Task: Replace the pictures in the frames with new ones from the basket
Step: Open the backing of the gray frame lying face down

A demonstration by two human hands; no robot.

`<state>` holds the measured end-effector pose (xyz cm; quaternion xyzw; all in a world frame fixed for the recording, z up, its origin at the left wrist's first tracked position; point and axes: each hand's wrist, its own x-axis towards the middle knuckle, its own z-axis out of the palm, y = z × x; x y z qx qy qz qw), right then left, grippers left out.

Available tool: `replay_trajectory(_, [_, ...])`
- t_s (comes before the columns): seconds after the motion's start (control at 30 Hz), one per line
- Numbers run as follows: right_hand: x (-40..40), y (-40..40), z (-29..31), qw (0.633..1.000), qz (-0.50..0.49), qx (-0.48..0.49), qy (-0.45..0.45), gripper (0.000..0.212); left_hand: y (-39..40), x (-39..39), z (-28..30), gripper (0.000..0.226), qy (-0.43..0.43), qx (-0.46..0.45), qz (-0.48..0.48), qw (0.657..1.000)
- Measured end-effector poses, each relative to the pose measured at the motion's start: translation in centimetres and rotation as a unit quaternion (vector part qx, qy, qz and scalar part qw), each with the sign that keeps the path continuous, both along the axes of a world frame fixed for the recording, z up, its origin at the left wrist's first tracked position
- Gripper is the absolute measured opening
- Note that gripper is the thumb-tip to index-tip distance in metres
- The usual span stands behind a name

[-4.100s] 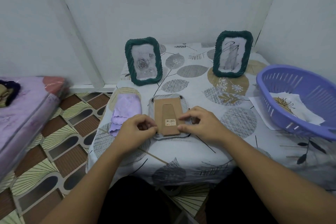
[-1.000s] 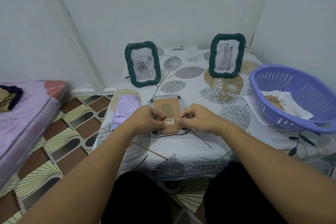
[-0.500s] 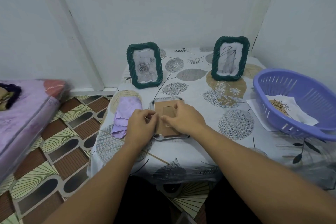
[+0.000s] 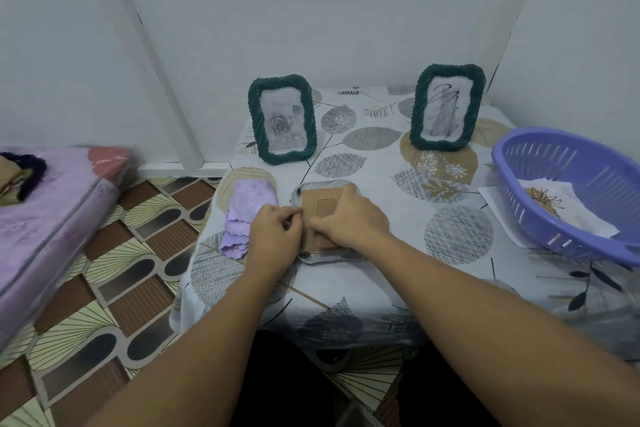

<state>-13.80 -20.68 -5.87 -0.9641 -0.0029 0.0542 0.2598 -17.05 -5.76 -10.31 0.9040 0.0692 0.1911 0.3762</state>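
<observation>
- Both hands worked the face-down frame (image 4: 320, 210) near the table's (image 4: 346, 281) front edge: left hand (image 4: 275, 236) pinched at its left rim, right hand (image 4: 349, 224) lay curled over the backing.
- A second before, they met lower down, so probably another clip was being freed.
- New pictures (image 4: 561, 210) waited in the basket (image 4: 568, 163) at the right edge.
</observation>
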Motion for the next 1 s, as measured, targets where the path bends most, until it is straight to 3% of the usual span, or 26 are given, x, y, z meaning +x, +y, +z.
replay_trajectory(0.7, [-0.9, -1.0, 0.9, 0.994, -0.023, 0.107, -0.012, 0.062, 0.4, 0.2, -0.4, 0.019, 0.006, 0.012, -0.021, 1.0])
replay_trajectory(1.0, [0.0, -1.8, 2.0, 0.966, -0.051, 0.251, -0.028, 0.05, 0.6, 0.5, -0.8, 0.024, 0.007, 0.022, -0.019, 1.0])
